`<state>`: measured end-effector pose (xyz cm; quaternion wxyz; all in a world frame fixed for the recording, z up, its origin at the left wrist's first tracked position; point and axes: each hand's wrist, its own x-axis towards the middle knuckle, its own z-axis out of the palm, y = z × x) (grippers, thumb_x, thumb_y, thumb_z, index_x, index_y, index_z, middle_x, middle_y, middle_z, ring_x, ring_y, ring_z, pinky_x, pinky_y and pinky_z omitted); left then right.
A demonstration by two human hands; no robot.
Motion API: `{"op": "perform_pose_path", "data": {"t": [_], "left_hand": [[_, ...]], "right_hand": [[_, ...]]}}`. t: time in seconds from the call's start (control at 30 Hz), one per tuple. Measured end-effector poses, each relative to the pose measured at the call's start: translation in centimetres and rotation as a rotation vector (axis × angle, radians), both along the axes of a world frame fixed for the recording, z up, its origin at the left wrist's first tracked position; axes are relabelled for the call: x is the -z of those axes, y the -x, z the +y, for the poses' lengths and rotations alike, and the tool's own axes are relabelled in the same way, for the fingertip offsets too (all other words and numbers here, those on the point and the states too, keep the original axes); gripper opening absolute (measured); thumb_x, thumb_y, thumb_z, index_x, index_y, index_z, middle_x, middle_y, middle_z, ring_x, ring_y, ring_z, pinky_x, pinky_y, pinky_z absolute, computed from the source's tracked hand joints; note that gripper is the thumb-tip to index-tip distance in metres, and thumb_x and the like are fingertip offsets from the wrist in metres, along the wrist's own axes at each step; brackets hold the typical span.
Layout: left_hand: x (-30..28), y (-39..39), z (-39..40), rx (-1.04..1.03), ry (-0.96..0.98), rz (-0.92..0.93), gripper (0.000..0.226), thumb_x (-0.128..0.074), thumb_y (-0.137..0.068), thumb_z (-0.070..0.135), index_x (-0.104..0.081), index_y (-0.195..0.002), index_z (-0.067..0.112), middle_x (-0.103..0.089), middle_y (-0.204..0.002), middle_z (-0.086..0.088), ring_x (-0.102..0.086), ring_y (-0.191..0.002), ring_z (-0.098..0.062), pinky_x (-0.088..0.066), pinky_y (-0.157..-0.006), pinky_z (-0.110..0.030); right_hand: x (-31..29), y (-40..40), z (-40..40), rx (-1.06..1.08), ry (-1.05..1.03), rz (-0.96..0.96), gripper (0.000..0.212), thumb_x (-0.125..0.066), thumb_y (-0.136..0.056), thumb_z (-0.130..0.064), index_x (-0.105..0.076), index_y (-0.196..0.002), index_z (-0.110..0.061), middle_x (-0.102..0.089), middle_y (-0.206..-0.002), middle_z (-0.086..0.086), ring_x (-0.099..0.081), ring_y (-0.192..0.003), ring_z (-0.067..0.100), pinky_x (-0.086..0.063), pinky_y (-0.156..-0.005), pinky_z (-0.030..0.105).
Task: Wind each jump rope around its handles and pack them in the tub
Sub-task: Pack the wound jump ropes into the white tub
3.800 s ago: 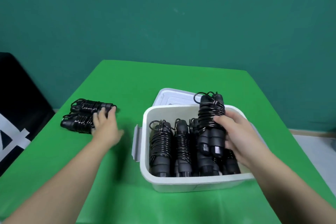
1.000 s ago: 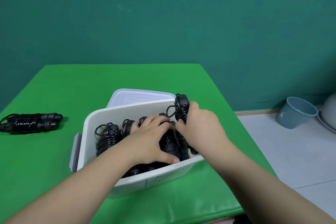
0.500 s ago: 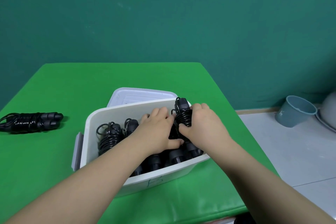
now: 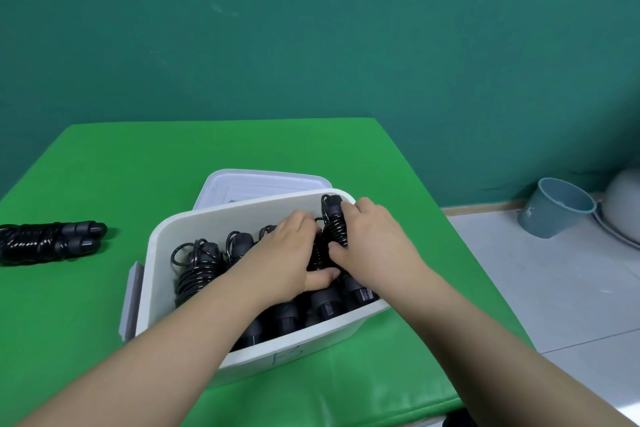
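Observation:
A white tub (image 4: 162, 253) stands on the green table, tilted toward me, holding several black wound jump ropes (image 4: 199, 267) on end. My right hand (image 4: 374, 239) grips one wound rope (image 4: 333, 218) at the tub's far right side, its top sticking up by the rim. My left hand (image 4: 287, 260) lies over the packed ropes in the middle, fingers curled on them and thumb pressed against a bundle. One more wound rope (image 4: 52, 241) lies on the table at the far left, away from both hands.
The tub's white lid (image 4: 263, 184) lies behind the tub. A grey latch (image 4: 131, 302) sticks out on the tub's left side. The table's right edge runs close to the tub. On the tiled floor to the right stand a grey-blue bucket (image 4: 554, 206) and a pale round object (image 4: 623, 201).
Since 3.8 s ago my left hand left the ropes on the table and came into the tub. My right hand has pushed its rope down at the tub's right side.

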<state>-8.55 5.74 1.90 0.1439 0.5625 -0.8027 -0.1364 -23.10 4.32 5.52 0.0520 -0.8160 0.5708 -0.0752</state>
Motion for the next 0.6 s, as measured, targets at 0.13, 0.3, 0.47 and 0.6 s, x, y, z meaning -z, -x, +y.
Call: {"op": "perform_pose_path", "data": {"t": [0.13,0.3,0.47,0.6], "left_hand": [[-0.1,-0.2,0.0,0.016,-0.004,-0.002,0.053,-0.060,-0.080,0.055,-0.040,-0.111,0.017,-0.027,-0.106,0.010,-0.036,-0.105,-0.010,-0.033,-0.082,-0.026],[0.0,-0.1,0.0,0.010,0.014,-0.054,0.061,-0.058,-0.078,0.058,-0.038,-0.120,0.018,-0.030,-0.111,0.009,-0.036,-0.111,-0.011,-0.033,-0.091,-0.027],[0.0,-0.2,-0.1,-0.004,0.000,-0.051,0.062,-0.060,-0.075,0.056,-0.038,-0.120,0.020,-0.033,-0.114,0.008,-0.037,-0.115,-0.011,-0.033,-0.096,-0.028],[-0.1,-0.2,-0.4,0.001,-0.053,-0.020,0.059,-0.061,-0.076,0.054,-0.038,-0.118,0.021,-0.031,-0.111,0.010,-0.036,-0.113,-0.010,-0.031,-0.098,-0.028]], "right_hand": [[0.1,0.2,-0.4,-0.029,-0.020,-0.014,0.066,-0.054,-0.087,-0.034,-0.026,-0.145,-0.022,-0.050,-0.120,0.003,-0.039,-0.108,0.024,-0.039,-0.090,0.036],[0.1,0.9,-1.3,-0.034,-0.018,0.062,0.062,-0.051,-0.087,-0.047,-0.033,-0.143,-0.027,-0.044,-0.138,-0.007,-0.034,-0.120,0.021,-0.031,-0.090,0.038],[0.6,2.6,-0.1,-0.191,-0.155,0.154,0.091,-0.054,-0.087,-0.049,0.001,-0.154,-0.020,0.008,-0.161,-0.011,0.006,-0.147,0.012,-0.005,-0.118,0.049],[-1.4,3.2,-0.5,-0.270,-0.386,0.240,0.117,-0.071,-0.078,-0.046,0.016,-0.151,-0.020,0.026,-0.156,-0.010,0.020,-0.145,0.010,0.008,-0.118,0.050]]}}
